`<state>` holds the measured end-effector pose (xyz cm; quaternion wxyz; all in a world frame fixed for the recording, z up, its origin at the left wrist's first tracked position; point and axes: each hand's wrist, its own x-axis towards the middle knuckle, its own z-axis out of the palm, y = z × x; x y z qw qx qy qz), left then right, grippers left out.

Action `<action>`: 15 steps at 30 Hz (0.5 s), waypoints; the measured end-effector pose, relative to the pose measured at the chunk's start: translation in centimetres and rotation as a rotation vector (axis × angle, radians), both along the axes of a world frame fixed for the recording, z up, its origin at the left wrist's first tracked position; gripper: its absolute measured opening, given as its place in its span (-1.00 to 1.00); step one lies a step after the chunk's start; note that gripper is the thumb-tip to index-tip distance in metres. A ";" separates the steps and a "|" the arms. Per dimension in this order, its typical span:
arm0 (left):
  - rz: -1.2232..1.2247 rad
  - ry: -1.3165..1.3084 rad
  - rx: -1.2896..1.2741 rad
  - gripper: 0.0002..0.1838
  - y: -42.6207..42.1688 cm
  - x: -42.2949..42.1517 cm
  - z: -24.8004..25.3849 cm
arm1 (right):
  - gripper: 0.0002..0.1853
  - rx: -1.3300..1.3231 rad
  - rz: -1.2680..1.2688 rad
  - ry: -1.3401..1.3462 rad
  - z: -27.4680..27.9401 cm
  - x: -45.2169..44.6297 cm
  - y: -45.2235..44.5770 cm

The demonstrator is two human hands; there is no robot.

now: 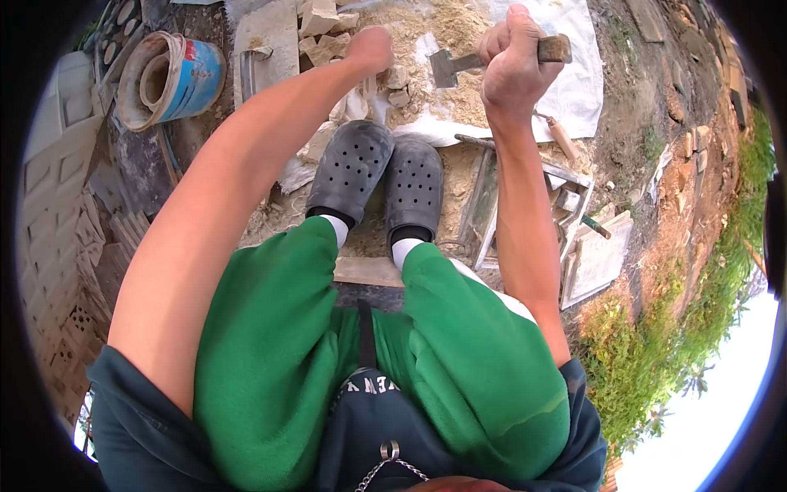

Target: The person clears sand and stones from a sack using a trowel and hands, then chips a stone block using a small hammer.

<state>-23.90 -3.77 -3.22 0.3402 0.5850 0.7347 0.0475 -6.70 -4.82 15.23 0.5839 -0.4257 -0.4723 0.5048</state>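
My right hand (518, 61) is wrapped round the handle of a hammer (445, 68) with a wide, blade-like metal head and a wooden handle end (554, 49). The head points left, over sandy rubble (463, 29) on a white sheet (582, 98). My left hand (370, 51) is closed low among pale broken stone pieces (318, 18). Its fingers are turned away from view, so what they hold, if anything, is hidden. A small stone chunk (398, 78) lies just beside that hand.
Grey clogs (352, 168) are on my feet between both arms. A blue bucket (197, 78) stands at the left. Near my right forearm are a metal-framed crate (580, 184) and a wooden-handled tool (564, 139). Carved-looking pale blocks (61, 164) line the far left; grass (656, 353) grows at right.
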 end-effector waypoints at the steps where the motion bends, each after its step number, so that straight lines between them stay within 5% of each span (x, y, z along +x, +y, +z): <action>1: -0.035 0.029 0.011 -0.80 0.1 0.1 -0.8 | -0.54 0.000 0.005 -0.003 0.0 -0.1 0.0; 4: -0.063 0.032 0.050 -0.80 0.1 0.1 -1.7 | -0.53 0.064 0.076 -0.035 -0.7 -0.7 -0.2; 5: -0.053 0.006 0.075 -0.80 0.0 0.1 -1.7 | -0.54 0.246 0.077 -0.294 -0.9 -0.8 0.1; 9: 0.004 -0.090 0.093 -0.73 -0.2 -0.5 -1.0 | -0.54 0.264 0.127 -0.218 -2.6 -1.2 1.2; 11: 0.015 -0.160 0.054 -0.70 -0.1 -0.7 -1.1 | -0.54 -0.013 0.039 -0.031 -1.8 -0.6 1.0; 15: -0.098 -0.257 0.062 -0.70 -0.1 1.1 -0.6 | -0.50 0.038 -0.018 0.117 1.4 2.1 1.7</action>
